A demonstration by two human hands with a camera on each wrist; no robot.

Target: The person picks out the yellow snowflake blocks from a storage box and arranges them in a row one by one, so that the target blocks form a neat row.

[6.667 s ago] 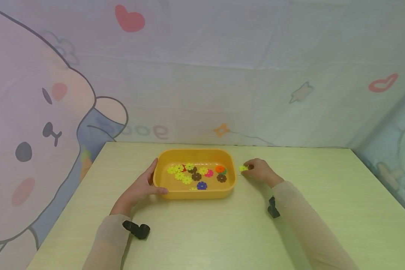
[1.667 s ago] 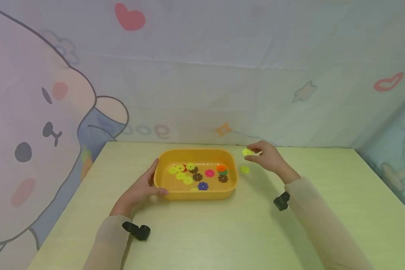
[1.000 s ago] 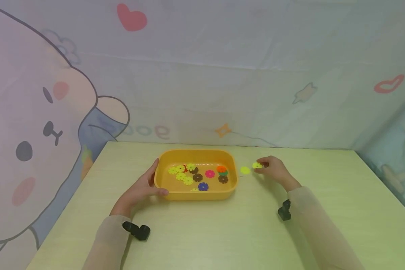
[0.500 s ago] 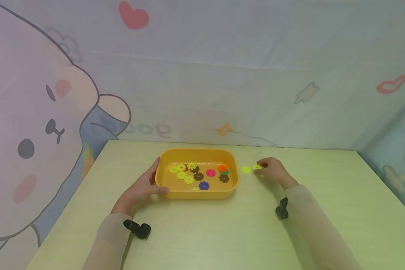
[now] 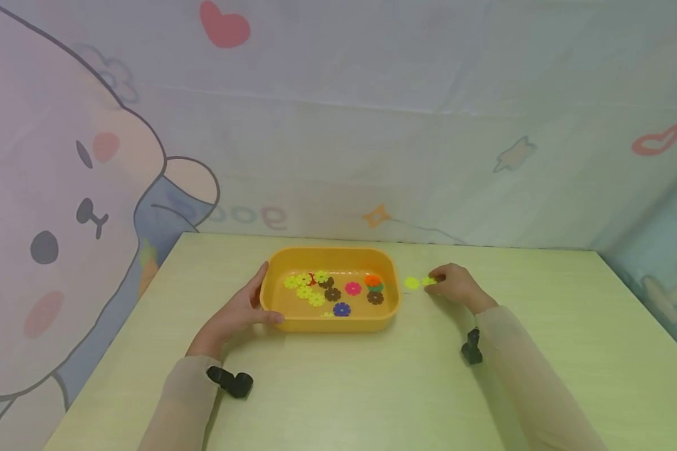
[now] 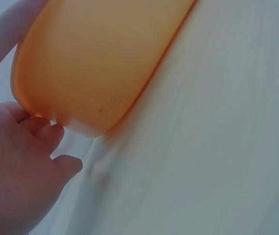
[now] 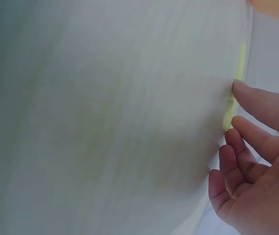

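Note:
A yellow plastic tub (image 5: pixel 330 324) stands on the table, holding several flower-shaped plastic discs in yellow, brown, red, pink, orange, green and blue. My left hand (image 5: pixel 239 312) grips its left end, thumb on the front rim; in the left wrist view the fingertips (image 6: pixel 56 134) press against the tub wall (image 6: pixel 100 63). Right of the tub lies one yellow flower disc (image 5: pixel 412 283) on the table. Just beyond it, my right hand (image 5: pixel 456 287) pinches a second yellow flower disc (image 5: pixel 429 282) at the tabletop. The right wrist view shows this disc (image 7: pixel 228 115) edge-on between thumb and forefinger.
The pale wooden table (image 5: pixel 338 388) runs back to a printed cloth (image 5: pixel 338 125) hanging behind it. Black camera mounts sit on both wrists, the left mount (image 5: pixel 231 382) and the right mount (image 5: pixel 472 347).
One yellow disc from the tub's middle is now outside, right of the first disc. My right hand carried it over and lowered it to the table. The left hand keeps its grip.

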